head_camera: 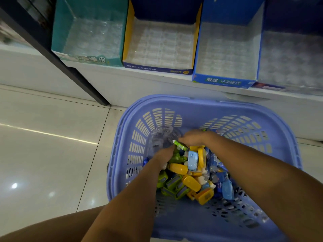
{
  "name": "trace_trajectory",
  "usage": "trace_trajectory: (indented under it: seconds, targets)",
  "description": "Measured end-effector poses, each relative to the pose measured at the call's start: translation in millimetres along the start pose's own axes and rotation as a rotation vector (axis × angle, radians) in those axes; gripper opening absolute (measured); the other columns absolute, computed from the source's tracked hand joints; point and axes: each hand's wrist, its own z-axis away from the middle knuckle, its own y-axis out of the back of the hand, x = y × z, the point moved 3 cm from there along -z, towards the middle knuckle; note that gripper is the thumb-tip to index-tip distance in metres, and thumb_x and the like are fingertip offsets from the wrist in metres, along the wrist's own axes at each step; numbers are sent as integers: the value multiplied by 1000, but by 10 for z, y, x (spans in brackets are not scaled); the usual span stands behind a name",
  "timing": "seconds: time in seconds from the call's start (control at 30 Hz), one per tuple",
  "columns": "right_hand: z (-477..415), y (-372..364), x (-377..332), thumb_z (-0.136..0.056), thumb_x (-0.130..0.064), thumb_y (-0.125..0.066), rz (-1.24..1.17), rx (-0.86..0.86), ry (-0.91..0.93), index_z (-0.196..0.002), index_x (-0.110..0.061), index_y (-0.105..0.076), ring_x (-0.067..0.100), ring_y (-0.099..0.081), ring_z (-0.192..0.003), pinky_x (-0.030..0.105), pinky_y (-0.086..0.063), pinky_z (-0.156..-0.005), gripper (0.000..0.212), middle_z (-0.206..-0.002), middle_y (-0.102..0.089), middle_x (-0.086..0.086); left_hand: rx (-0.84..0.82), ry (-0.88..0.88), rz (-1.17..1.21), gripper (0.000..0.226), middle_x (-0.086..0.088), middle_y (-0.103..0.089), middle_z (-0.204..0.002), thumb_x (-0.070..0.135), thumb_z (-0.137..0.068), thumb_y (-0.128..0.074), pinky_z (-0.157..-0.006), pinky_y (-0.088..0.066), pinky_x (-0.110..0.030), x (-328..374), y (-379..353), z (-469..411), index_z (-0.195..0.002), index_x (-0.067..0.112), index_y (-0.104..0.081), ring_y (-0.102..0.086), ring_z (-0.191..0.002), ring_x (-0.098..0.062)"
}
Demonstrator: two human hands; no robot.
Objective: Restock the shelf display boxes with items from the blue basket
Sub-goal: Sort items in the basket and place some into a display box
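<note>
Tiled floor [52, 154], blue basket [174, 100], right hand [192, 139] pinching green item [180, 145], left hand [163, 155] grip unclear

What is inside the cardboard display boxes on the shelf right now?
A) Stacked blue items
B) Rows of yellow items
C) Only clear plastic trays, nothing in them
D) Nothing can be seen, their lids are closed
C: the teal box, the yellow-sided box and the blue box show only bare clear trays; the coloured items lie in the blue basket.
</note>
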Motion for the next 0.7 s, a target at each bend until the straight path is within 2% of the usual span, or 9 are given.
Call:
trace_trajectory:
  seconds: [0.1,0.17,0.27,0.33,0.4,0.47,0.53,0.6,0.7]
  targets:
    - [34,-76,-29,-102,-39,-30,-163,-156,-41,-71,-14,-56,18,-45,-64,32,-40,-77,48,-67,-53,0,-50,-34,107,54,-16,-49,-139,43,-98,-42,-97,-40,-33,42,-36,124,-137,5,-46,-49,-123,-31]
    - [172,-81,-94,-102,-26,-35,-247,-217,-53,-64,-12,-51,14,-42,-59,29,-42,-71,44,-51,-55,-2,-64,-53,224,42,-16,-67,-115,34,-100,-40,-88,-50,-31,105,-102,293,-121,2,-58,-59,-103,-30]
    - [446,-118,-45,-101,-15,-38,-239,-252,-33,-75,-4,-56,19,-45,-68,18,-47,-69,33,-75,-58,17,3,-78,283,38,-23,-59,-125,22,-103,-36,-100,-45,-37,80,-269,488,-125,-3,-54,-53,-118,-36]
    - [666,-124,131,-101,-29,-39,-213,-204,14,-90,-13,-59,16,-48,-80,24,-46,-80,29,-95,-59,4,-6,-103,282,40,-24,-50,-136,22,-102,-35,-103,-40,-35,39,-460,642,-131,-3,-47,-48,-125,-35]
    - [889,-138,385,-98,-45,-37,-224,-173,3,-76,-31,-53,4,-46,-76,27,-39,-81,31,-82,-48,-15,-29,-190,229,42,-21,-53,-134,30,-100,-39,-97,-44,-36,-9,-719,862,-129,3,-51,-54,-118,-34]
    - [1090,-172,660,-98,-50,-35,-224,-20,33,-71,-33,-49,1,-45,-71,28,-37,-83,35,-77,-46,-12,59,-370,38,46,-16,-59,-131,44,-92,-51,-92,-46,-38,-91,-990,1021,-123,12,-61,-58,-114,-28]
    - [1241,-246,864,-98,-48,-33,-248,166,54,-94,-20,-63,16,-58,-94,36,-40,-92,41,-98,-61,6,69,-518,-227,62,-15,-31,-153,51,-93,-45,-114,-24,-50,-101,-1355,1190,-142,14,-43,-26,-143,-28]
    - [1290,-330,932,-99,-45,-36,-218,267,90,-130,-23,-55,18,-40,-133,37,-29,-112,42,-141,-48,3,-104,-449,-414,60,-17,3,-159,38,-102,-31,-116,5,-56,-69,-1530,1132,-152,9,-12,10,-146,-36]
    - [1256,-424,936,-100,-48,-30,-107,268,20,-143,-33,-37,20,-20,-144,40,-17,-118,46,-156,-24,-2,-289,-426,-321,43,-25,-23,-153,9,-100,-38,-118,-14,-48,166,-1332,1046,-143,1,-36,-21,-142,-36]
